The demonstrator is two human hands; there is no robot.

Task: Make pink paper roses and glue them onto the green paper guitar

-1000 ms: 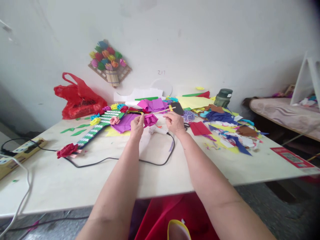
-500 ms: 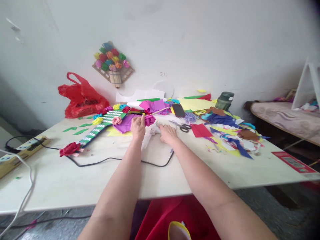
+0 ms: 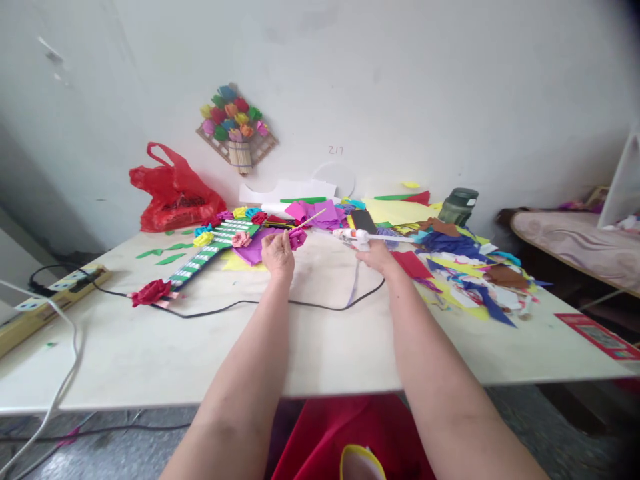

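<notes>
My left hand [image 3: 278,254] is closed on a thin wooden stick [image 3: 311,219] that slants up to the right. A magenta paper flower [image 3: 299,239] shows right beside its fingers; whether they grip it too I cannot tell. My right hand [image 3: 374,256] is wrapped round a white hot glue gun [image 3: 354,235], raised above the table with a pale glue stick out of its right end. Left of my left hand, purple paper [image 3: 253,251] lies by a green-and-white striped board [image 3: 200,257] with paper flowers on it, among them a pink one [image 3: 242,239].
A black cord [image 3: 240,303] crosses the table to a power strip [image 3: 60,303]. A red plastic bag [image 3: 175,193] stands at the back left. On the right are a phone [image 3: 363,221], red paper [image 3: 411,264], paper scraps [image 3: 465,257] and a green bottle [image 3: 459,205].
My right hand has lifted the glue gun off the table and turned it, moving up and to the right. My left hand stays nearly in place with the stick. The view has shifted slightly.
</notes>
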